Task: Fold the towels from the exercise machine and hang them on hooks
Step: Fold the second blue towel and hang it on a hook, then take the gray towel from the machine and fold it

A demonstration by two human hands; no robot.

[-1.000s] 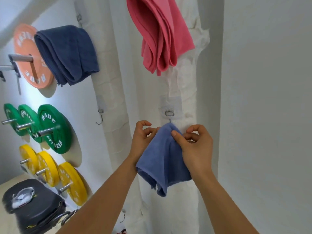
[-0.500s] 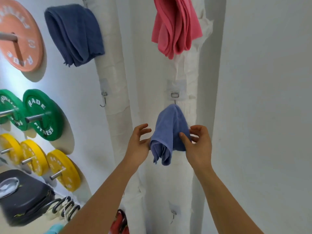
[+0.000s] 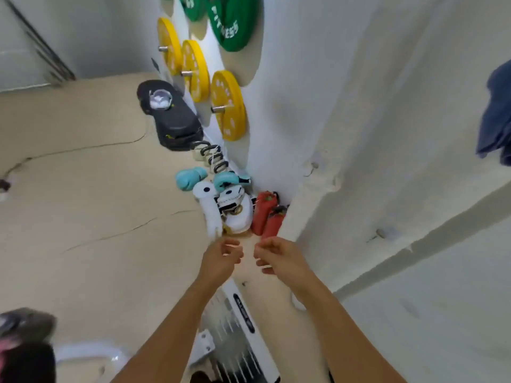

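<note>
Blue towel (image 3: 496, 117) hangs at right edge on wrapped pipe (image 3: 359, 134). Left hand (image 3: 221, 257), right hand (image 3: 279, 255) loosely curled, empty, close together. Cloth likely light, limp; pinch at corners.

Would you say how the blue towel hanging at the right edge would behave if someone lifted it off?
The blue towel hangs in soft drooping folds, so it is probably floppy and light. Being cloth, it seems unlikely to slip or break.

Bright even light, soft shadows, motion blur throughout, wide-angle bending at edges
</note>
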